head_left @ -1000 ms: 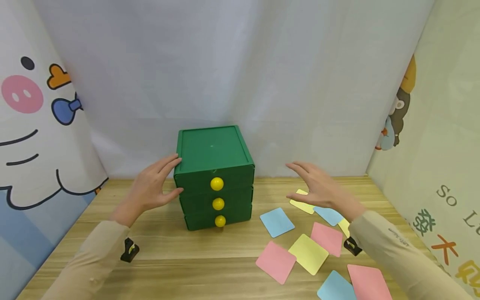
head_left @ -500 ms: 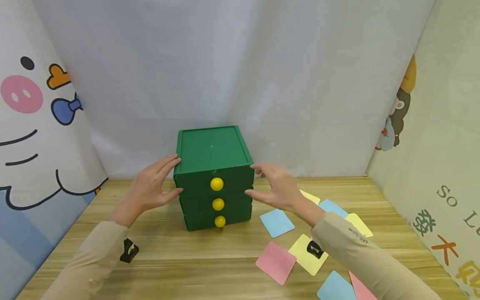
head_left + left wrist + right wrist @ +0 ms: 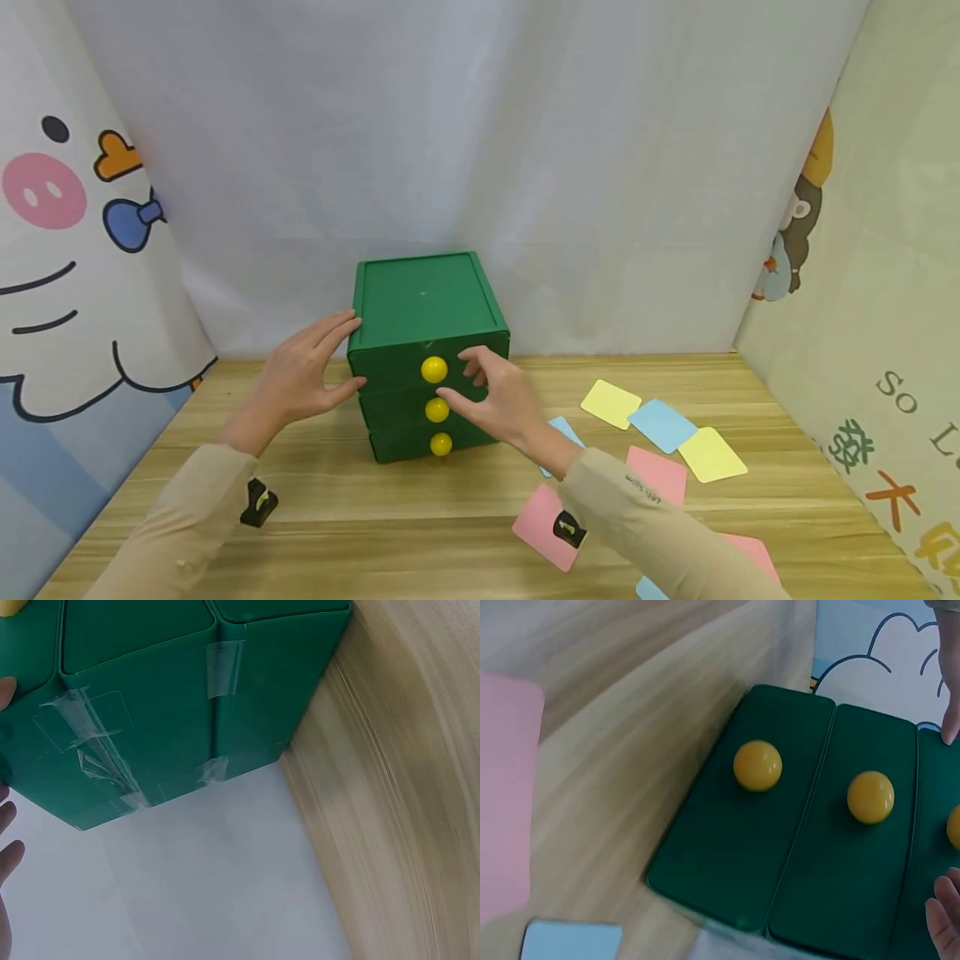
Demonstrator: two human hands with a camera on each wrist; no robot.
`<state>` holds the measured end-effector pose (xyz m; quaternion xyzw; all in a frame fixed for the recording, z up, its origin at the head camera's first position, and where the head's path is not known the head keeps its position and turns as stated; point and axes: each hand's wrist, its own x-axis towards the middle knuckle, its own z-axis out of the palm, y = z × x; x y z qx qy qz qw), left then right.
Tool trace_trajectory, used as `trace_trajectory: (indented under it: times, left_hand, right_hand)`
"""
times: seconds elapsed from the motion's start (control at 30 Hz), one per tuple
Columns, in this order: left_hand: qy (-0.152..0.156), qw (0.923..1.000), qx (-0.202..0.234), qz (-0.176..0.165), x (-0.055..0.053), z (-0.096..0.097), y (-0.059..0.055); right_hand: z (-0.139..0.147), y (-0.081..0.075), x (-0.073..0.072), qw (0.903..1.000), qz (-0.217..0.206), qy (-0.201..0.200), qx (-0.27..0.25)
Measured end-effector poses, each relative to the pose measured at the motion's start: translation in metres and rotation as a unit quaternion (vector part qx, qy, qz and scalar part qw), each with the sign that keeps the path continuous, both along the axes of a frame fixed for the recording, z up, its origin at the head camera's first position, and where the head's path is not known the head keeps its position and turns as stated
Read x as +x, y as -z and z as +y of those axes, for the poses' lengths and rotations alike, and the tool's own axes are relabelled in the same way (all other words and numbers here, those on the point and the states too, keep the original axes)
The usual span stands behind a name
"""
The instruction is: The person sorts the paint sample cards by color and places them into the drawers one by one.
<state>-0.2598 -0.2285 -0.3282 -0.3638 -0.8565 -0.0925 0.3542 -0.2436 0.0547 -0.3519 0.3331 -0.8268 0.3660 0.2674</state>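
Note:
A green three-drawer box [image 3: 420, 300] stands on the wooden table, its drawers all pushed in. Each drawer front carries a round yellow knob; the top knob [image 3: 433, 369], middle knob [image 3: 437, 409] and bottom knob [image 3: 441, 444] line up. My left hand [image 3: 303, 367] rests against the box's left side at the top drawer's height, fingers extended. Clear tape [image 3: 97, 735] runs over the box's seams in the left wrist view. My right hand [image 3: 502, 400] hovers at the drawer fronts, thumb and fingers parted, just right of the top knob. Its thumb tip overlaps the middle knob in the head view.
Several square paper cards lie on the table at the right, among them a yellow card [image 3: 611, 404], a blue card [image 3: 662, 426] and a pink card [image 3: 543, 521]. A pale curtain [image 3: 600, 167] hangs behind the box; printed sheets flank both sides.
My right hand has moved left from above the cards, past the box's right edge, to the front of the drawers. My left hand and the box have kept their places.

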Motion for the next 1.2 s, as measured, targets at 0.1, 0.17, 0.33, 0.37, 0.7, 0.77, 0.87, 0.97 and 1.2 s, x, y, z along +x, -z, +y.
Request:
trace_trajectory:
  times: [0.1,0.17,0.33,0.37,0.7,0.77,0.87,0.97,1.2]
  left_hand:
    - [0.002,1.0,0.005,0.004,0.0,0.0,0.0]
    - [0.003,0.9999,0.009,0.006,0.0,0.0,0.001]
    - [0.004,0.9999,0.012,0.008,0.0,0.0,0.003]
    - [0.004,0.9999,0.012,0.008,0.0,0.001,0.003]
    - [0.02,0.9993,0.016,0.026,-0.003,-0.001,0.003]
    - [0.024,0.9993,0.013,0.026,-0.002,-0.002,0.003]
    - [0.028,0.9993,0.01,0.023,-0.001,-0.003,0.001]
    - [0.03,0.9994,0.013,0.014,0.001,-0.005,0.001]
    - [0.026,0.9994,0.019,-0.017,0.004,-0.008,0.004]
  right_hand:
    - [-0.01,0.004,0.002,0.9996,-0.007,0.013,-0.024]
    - [-0.016,0.006,0.003,0.9988,-0.018,0.019,-0.042]
    - [-0.028,0.011,0.005,0.9944,-0.05,0.039,-0.084]
    - [-0.03,0.012,0.005,0.9933,-0.056,0.041,-0.092]
    - [-0.042,0.017,0.005,0.9859,-0.05,0.078,-0.14]
    - [-0.043,0.017,0.005,0.9843,-0.049,0.081,-0.149]
    - [-0.045,0.017,0.005,0.9836,-0.043,0.084,-0.154]
    - [-0.047,0.016,0.005,0.9835,-0.038,0.086,-0.155]
    - [-0.046,0.016,0.007,0.9819,-0.048,0.091,-0.159]
